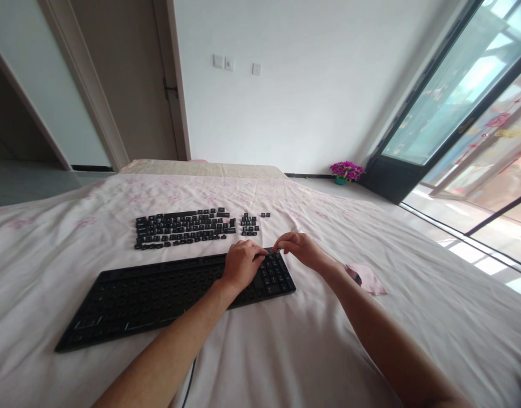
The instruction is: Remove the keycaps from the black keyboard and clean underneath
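A black keyboard (158,294) lies at a slant on the bed, many of its key places bare on the left and middle. Keycaps are seated on the number pad (272,275) at its right end. My left hand (243,263) is closed over the keyboard's upper right part, thumb and fingertips at the top of the number pad. Close beside it, my right hand (301,249) pinches at the top right corner. Whatever is between its fingertips is too small to make out. Beyond the keyboard, loose black keycaps (183,228) lie in rows.
A smaller group of keycaps (249,225) and a pair of keycaps (266,215) sit to the right of the rows. A pink cloth (368,279) lies by my right forearm. The keyboard's cable (189,382) runs toward me over the wrinkled sheet (260,362).
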Tool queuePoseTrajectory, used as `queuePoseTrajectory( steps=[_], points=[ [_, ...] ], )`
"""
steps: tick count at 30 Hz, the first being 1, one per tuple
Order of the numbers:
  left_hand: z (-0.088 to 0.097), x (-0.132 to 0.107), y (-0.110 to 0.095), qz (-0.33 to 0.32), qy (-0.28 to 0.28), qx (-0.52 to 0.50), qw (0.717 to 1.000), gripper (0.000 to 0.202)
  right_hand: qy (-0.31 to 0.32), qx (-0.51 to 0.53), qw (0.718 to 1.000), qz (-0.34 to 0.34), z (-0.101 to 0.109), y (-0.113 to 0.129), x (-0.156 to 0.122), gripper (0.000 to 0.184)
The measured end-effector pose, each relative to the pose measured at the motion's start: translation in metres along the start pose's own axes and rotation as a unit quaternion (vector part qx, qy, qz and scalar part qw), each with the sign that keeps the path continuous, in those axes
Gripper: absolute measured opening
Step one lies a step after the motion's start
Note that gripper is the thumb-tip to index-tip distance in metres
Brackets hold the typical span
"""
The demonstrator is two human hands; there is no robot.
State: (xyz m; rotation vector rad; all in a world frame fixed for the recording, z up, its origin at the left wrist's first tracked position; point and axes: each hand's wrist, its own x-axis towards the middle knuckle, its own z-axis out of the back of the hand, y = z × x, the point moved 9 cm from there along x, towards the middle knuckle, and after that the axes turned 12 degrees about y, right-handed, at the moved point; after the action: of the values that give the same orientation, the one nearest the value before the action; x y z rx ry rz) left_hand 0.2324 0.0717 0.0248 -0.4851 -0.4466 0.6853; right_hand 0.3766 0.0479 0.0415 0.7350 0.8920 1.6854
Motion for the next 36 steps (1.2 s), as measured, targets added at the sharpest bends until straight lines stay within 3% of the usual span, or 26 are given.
queuePoseTrajectory(
  steps=[8, 16, 20, 26, 32, 36],
  points=[
    [-0.004, 0.001, -0.003, -0.006, 0.012, 0.012, 1.0, 0.013, -0.026, -0.123, 0.992, 0.029, -0.024, 0.026, -0.006, 0.03],
    [-0.005, 0.005, -0.003, -0.018, 0.019, 0.023, 0.999, 0.016, -0.035, -0.082, 0.994, 0.06, -0.018, 0.02, -0.007, 0.038],
    [-0.007, 0.013, -0.007, -0.016, 0.054, 0.038, 0.998, 0.012, -0.048, -0.084, 0.993, 0.074, -0.019, 0.02, -0.008, 0.04],
    [-0.014, 0.023, -0.009, 0.011, 0.062, 0.033, 0.997, 0.01, -0.126, -0.094, 0.985, 0.064, -0.02, 0.016, -0.013, 0.043],
    [-0.013, 0.02, -0.023, -0.03, 0.032, 0.034, 0.998, 0.031, -0.249, -0.076, 0.963, 0.071, -0.015, 0.022, -0.026, 0.04],
    [-0.012, 0.019, -0.021, -0.024, 0.03, -0.001, 0.999, 0.03, -0.292, -0.059, 0.951, 0.079, -0.011, 0.027, -0.031, 0.041]
  ],
)
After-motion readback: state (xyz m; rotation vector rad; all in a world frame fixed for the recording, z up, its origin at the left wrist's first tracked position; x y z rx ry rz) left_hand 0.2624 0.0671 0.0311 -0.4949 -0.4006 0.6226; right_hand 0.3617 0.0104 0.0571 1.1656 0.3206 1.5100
